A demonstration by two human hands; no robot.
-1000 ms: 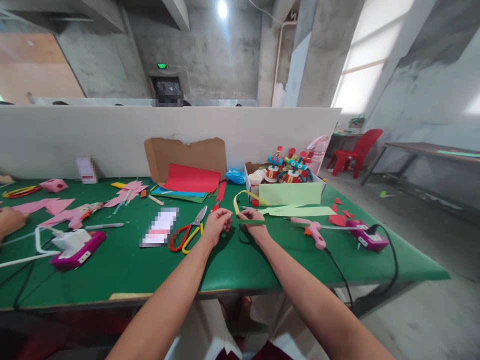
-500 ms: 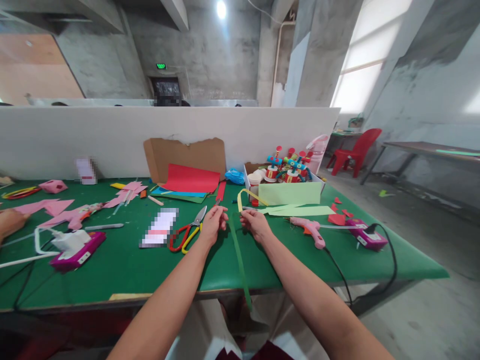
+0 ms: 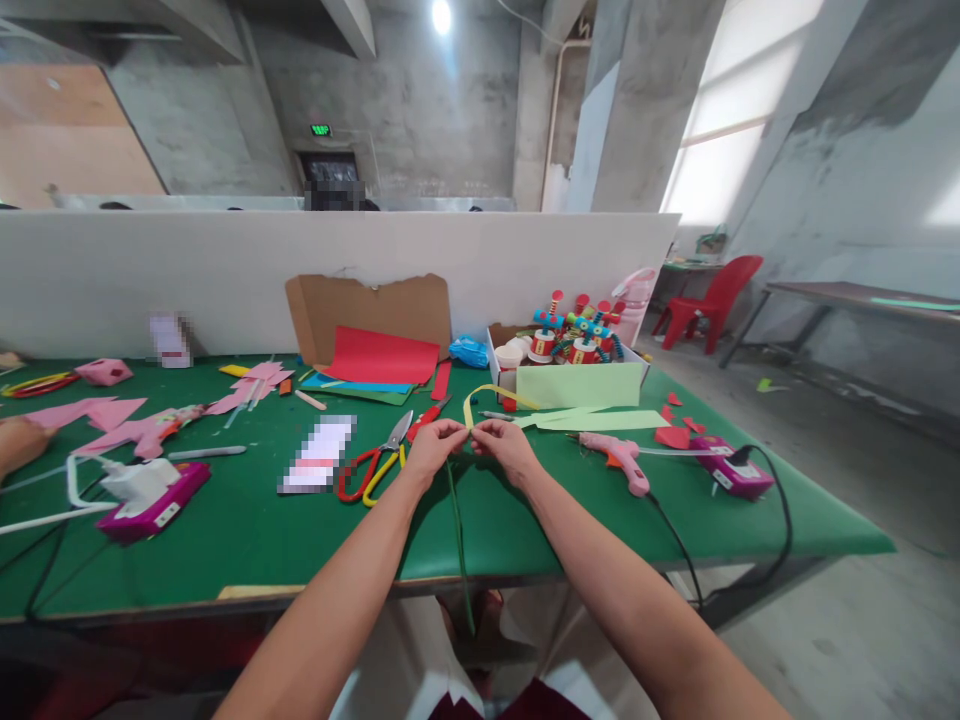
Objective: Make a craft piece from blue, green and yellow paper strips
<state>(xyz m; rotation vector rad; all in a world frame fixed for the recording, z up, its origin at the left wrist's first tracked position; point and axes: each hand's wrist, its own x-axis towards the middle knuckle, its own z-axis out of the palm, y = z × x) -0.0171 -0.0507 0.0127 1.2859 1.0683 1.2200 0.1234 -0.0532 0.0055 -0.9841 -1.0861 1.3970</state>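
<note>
My left hand (image 3: 433,447) and my right hand (image 3: 504,446) meet over the green table (image 3: 247,520), fingertips pinched together on the top end of a long green paper strip (image 3: 457,540). The strip hangs down between my forearms and past the table's near edge. A yellow paper strip (image 3: 491,395) curls just beyond my fingers. Red-and-yellow-handled scissors (image 3: 375,462) lie just left of my left hand. A pink glue gun (image 3: 619,460) lies to the right of my right hand.
A box of colourful paper figures (image 3: 574,345) and light green sheets (image 3: 581,385) stand behind my hands. Red paper (image 3: 382,357) leans on cardboard. Magenta power strips lie at left (image 3: 154,500) and right (image 3: 731,470). Another person's hand (image 3: 19,440) rests at the far left.
My hands came closer together until the fingertips touch. The green strip, first bunched on the table, dropped over the edge and now hangs nearly straight down, edge-on.
</note>
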